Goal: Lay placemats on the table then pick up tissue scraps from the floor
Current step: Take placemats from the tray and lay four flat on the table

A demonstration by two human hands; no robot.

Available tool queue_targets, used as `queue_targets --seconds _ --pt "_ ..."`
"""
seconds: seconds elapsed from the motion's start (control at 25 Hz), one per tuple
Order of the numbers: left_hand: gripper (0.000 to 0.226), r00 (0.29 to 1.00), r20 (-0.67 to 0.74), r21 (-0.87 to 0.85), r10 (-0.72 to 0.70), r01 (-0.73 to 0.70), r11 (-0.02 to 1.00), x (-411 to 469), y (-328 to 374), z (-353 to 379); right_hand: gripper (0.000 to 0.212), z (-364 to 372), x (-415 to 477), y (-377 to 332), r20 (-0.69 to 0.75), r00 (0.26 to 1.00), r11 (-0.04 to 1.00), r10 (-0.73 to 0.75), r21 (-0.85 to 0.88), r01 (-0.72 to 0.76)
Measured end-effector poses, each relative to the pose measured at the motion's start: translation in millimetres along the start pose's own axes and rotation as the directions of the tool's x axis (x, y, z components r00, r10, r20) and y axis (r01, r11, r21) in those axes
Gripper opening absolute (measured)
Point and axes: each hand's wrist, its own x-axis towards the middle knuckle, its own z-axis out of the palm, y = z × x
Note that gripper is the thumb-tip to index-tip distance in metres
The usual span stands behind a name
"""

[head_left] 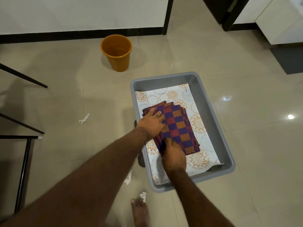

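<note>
Presently, crumpled white tissue scraps [84, 118] are scattered on glossy tiles at left. Rightward, checked woven placemats [177, 126] are stacked in a rectangular grey plastic tub [218, 122], pressed by the flat-fingered left hand [151, 123]; their near edge is pinched by the right hand [173, 157].

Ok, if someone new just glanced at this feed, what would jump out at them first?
Probably the stack of purple-and-orange checkered placemats in the grey tub on the floor, with the left hand flat on top and the right hand at the stack's near edge. Next, the orange bucket standing by the far wall, and white tissue scraps scattered on the tiles left of the tub.
</note>
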Motion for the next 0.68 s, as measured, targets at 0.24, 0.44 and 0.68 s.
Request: queue_targets --seconds 0.24,0.44,0.68 --pt "0.049 0.997 -0.072 0.007 0.036 -0.036 0.999 11.5 -1.7 -6.8 0.037 -0.9 3.5 10.1 -0.076 0.996 0.997 0.037 0.077 -0.031" --pt "0.035 0.955 -0.272 -0.156 0.123 -0.17 0.973 -21.7 -15.8 -41.3 0.047 -39.5 -6.2 2.2 -0.158 0.983 0.994 0.092 -0.042 -0.1" --pt "0.029 0.96 -0.248 -0.279 -0.131 0.058 0.958 -134.4 -96.4 -105.1 0.022 -150.2 -9.6 -51.0 -0.215 0.962 0.985 -0.168 0.01 0.174"
